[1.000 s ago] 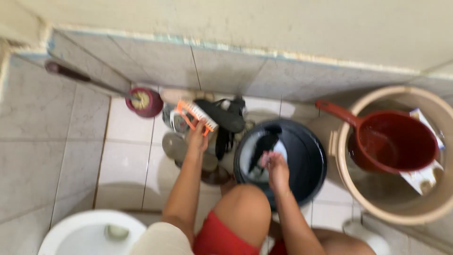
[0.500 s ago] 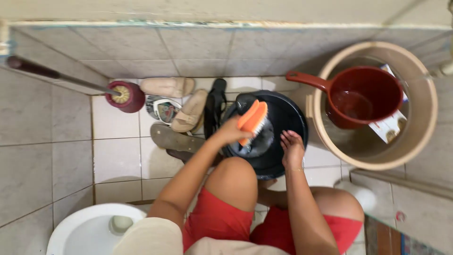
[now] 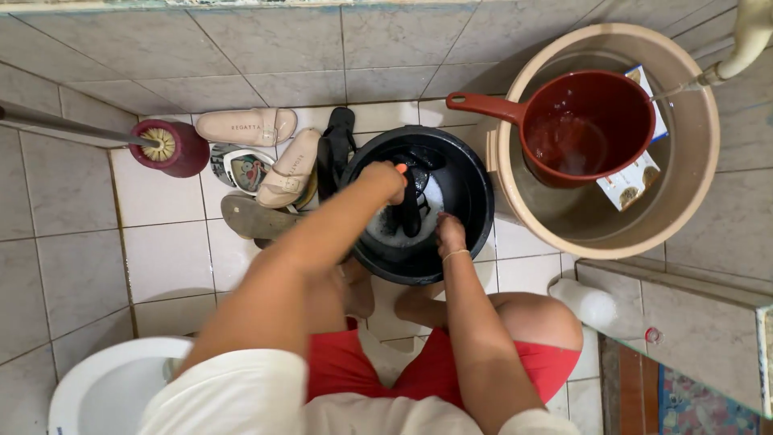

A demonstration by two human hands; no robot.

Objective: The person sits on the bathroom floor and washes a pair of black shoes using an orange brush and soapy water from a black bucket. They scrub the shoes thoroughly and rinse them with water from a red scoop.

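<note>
I am squatting on a tiled bathroom floor over a black basin (image 3: 475, 201) with soapy water. A black sandal (image 3: 412, 205) lies in it. My left hand (image 3: 385, 179) is closed around an orange scrub brush (image 3: 399, 169), mostly hidden under the fingers, and presses it on the sandal. My right hand (image 3: 449, 234) is inside the basin, gripping the near end of the sandal.
A heap of sandals (image 3: 278, 173) lies left of the basin, beside a dark red toilet brush holder (image 3: 173, 147). A beige bucket (image 3: 684, 217) with a red dipper (image 3: 580, 129) stands at the right. A white toilet bowl (image 3: 101, 391) is at the bottom left.
My left hand took the brush from beside the sandals into the basin and lowered it onto the black sandal. My right hand went from the basin's rim down onto the sandal.
</note>
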